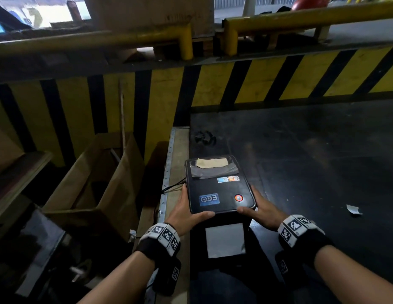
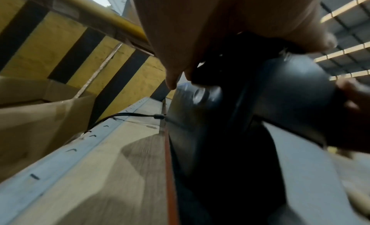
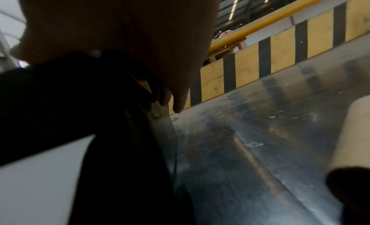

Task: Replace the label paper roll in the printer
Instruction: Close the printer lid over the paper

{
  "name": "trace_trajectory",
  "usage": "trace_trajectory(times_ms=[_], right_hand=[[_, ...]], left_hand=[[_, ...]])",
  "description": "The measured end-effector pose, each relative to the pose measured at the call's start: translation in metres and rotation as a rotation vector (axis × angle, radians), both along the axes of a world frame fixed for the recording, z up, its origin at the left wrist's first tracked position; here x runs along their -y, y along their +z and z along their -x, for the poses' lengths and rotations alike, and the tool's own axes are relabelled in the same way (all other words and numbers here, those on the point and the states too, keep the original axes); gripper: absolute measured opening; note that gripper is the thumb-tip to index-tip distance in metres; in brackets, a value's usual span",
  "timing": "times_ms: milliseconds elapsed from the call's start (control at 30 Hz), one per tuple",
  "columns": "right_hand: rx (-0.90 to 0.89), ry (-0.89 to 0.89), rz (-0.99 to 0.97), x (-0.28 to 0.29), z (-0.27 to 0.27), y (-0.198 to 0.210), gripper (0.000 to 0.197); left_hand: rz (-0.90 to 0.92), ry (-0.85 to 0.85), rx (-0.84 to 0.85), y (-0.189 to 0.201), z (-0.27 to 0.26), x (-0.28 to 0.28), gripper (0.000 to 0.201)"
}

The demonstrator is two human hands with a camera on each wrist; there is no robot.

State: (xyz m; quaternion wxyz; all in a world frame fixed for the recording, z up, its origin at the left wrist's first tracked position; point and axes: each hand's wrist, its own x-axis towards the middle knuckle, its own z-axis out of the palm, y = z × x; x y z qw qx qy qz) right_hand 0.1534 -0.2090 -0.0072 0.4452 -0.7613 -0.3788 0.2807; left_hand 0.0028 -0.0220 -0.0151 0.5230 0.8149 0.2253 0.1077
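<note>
A black label printer (image 1: pixel 219 189) stands on the dark table (image 1: pixel 311 150) near its left edge. An orange button glows on its lid. My left hand (image 1: pixel 189 207) grips the lid's left side, thumb hooked over the front edge. My right hand (image 1: pixel 260 207) grips the right side the same way. A white strip of label paper (image 1: pixel 225 240) hangs down the printer's front below the lid. In the left wrist view my left hand (image 2: pixel 200 38) curls round the printer's (image 2: pixel 290 89) dark rounded corner. A bare cardboard tube (image 3: pixel 356 141) lies on the table to the right of my right hand (image 3: pixel 140 38).
An open cardboard box (image 1: pixel 99 178) sits below the table's left edge. A yellow-and-black striped barrier (image 1: pixel 235 84) runs behind the table. A black cable (image 1: pixel 171 187) leaves the printer's left side. A small black tangle (image 1: pixel 205 138) and a white paper scrap (image 1: pixel 353 209) lie on the table.
</note>
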Motion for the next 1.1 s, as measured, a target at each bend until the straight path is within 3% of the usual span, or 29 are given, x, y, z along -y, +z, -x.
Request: trace_trajectory(times_ms=[300,733,1100], right_hand=[[-0.064,0.026,-0.061,0.001,-0.002,-0.008,0.066],[-0.098,0.014,-0.087,0.002,-0.001,-0.014,0.066],[-0.117,0.012,-0.099,0.001,0.001,-0.014,0.067]], left_hand=[[0.007,0.006,0.024,-0.008,-0.001,-0.001,0.105],[0.062,0.015,0.058,-0.013,-0.002,0.0,0.094],[0.059,0.018,0.058,-0.014,-0.003,-0.001,0.097]])
